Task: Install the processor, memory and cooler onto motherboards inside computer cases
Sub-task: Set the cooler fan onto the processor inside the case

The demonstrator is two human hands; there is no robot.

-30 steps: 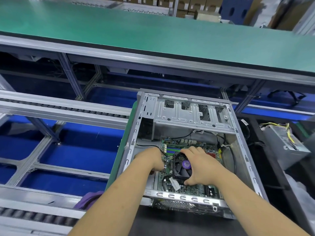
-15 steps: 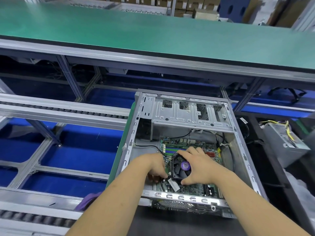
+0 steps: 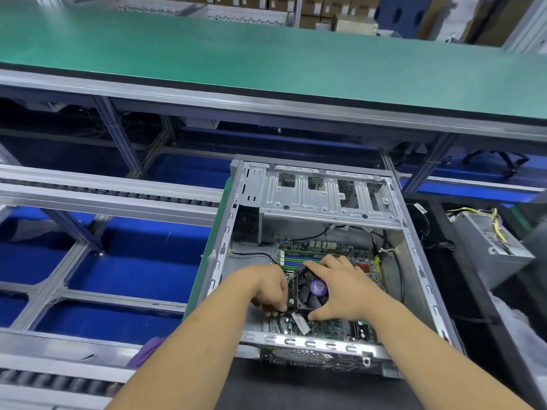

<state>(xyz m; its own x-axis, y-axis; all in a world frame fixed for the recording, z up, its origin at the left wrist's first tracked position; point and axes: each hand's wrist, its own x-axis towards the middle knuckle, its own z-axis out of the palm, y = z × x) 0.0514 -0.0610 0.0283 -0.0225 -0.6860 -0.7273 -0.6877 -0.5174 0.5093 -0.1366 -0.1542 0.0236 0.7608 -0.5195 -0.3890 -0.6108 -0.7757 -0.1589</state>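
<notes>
I am standing at an assembly line in a computer factory. In front of me a long green work table (image 3: 266, 60) runs across the hall, and below it roller tracks (image 3: 109, 196) in aluminium frames carry an open computer case (image 3: 325, 199) on its side. Behind the table I see stacks of cardboard boxes (image 3: 340, 4), and a loose power supply (image 3: 485, 241) with coloured wires lies at my right.
</notes>
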